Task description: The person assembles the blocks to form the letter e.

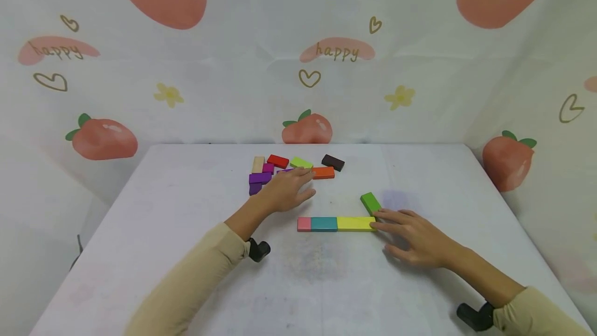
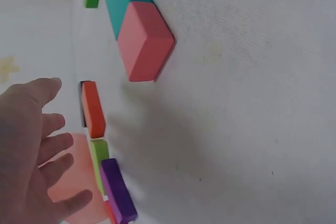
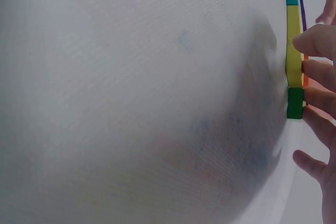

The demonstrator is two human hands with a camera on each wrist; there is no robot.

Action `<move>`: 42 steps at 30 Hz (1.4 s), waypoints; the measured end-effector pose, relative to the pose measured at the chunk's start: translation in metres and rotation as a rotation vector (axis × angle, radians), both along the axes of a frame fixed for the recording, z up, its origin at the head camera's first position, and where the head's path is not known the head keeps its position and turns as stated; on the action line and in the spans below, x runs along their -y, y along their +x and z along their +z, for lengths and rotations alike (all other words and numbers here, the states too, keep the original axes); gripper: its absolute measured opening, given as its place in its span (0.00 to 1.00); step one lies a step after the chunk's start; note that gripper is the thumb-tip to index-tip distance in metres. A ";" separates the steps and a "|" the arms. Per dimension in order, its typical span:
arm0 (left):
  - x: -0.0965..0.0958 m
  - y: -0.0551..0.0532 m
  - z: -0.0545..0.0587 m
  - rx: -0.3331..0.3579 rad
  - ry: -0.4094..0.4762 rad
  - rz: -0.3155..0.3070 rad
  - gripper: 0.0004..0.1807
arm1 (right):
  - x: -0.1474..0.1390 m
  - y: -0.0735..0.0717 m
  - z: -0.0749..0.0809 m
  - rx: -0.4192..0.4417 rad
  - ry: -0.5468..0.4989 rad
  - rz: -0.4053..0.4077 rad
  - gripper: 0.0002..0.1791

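Saw the left hand (image 1: 288, 191) hovering over the table (image 1: 210, 284) near the far bunch of blocks (image 1: 259, 178), with fingers spread loosely apart. Found a purple block (image 2: 118, 190) mostly covered by that hand from the head camera, but way clearer from the left wrist, lying beside a lime block (image 1: 301, 163). Also spotted an orange block (image 1: 324, 172) with one end tucked behind fingertips from the head camera, plus a dark block (image 1: 333, 163) just beyond, reduced to a thin sliver in the left wrist view. Caught only a scrap of the red block (image 1: 278, 161) there, cut off by the bottom edge.

Noticed the right hand (image 1: 415, 237) with fingers apart too, at the right end of a row: pink block (image 1: 304, 224), teal block (image 1: 324, 224), yellow block (image 1: 354, 224), butted end to end. Saw a green block (image 1: 370, 203) slanting away just beyond the yellow one, with its near end covered by fingertips. Couldn't tell actual touching from hovering there, honestly. Got the pink one cut off at the top in the right wrist view.
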State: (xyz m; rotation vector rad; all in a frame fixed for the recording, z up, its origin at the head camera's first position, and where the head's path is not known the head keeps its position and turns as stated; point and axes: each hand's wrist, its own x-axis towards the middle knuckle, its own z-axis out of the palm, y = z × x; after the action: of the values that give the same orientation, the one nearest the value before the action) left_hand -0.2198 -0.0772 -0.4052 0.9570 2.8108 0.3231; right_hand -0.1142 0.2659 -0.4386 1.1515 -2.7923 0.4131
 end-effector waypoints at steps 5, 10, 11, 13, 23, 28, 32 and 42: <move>-0.008 -0.004 -0.007 0.039 -0.047 0.028 0.33 | 0.000 0.001 0.000 0.002 -0.008 -0.011 0.27; -0.013 -0.005 -0.012 0.063 -0.082 0.046 0.34 | 0.000 0.001 -0.001 -0.003 -0.018 -0.010 0.27; -0.014 -0.005 -0.012 0.066 -0.088 0.051 0.34 | 0.000 0.001 -0.001 -0.005 -0.020 -0.010 0.27; -0.016 -0.006 -0.014 0.064 -0.093 0.060 0.34 | 0.000 0.001 -0.001 -0.008 -0.020 -0.012 0.27; -0.026 -0.013 -0.018 0.056 -0.129 0.091 0.35 | -0.001 0.000 -0.002 -0.027 -0.022 -0.004 0.27; -0.029 -0.013 -0.017 0.087 -0.118 0.077 0.36 | -0.001 0.000 -0.002 -0.028 -0.022 -0.005 0.27; -0.031 -0.013 -0.017 0.112 -0.117 0.046 0.36 | 0.000 0.001 -0.002 -0.019 -0.018 -0.014 0.28; -0.037 -0.011 -0.017 0.125 -0.146 -0.025 0.36 | 0.001 0.001 0.000 -0.016 -0.014 -0.015 0.28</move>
State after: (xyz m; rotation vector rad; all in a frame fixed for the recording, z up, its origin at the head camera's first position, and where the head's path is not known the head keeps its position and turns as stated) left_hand -0.2305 -0.0398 -0.4219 0.9066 2.6649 0.1649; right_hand -0.1134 0.2653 -0.4388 1.1246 -2.7779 0.4199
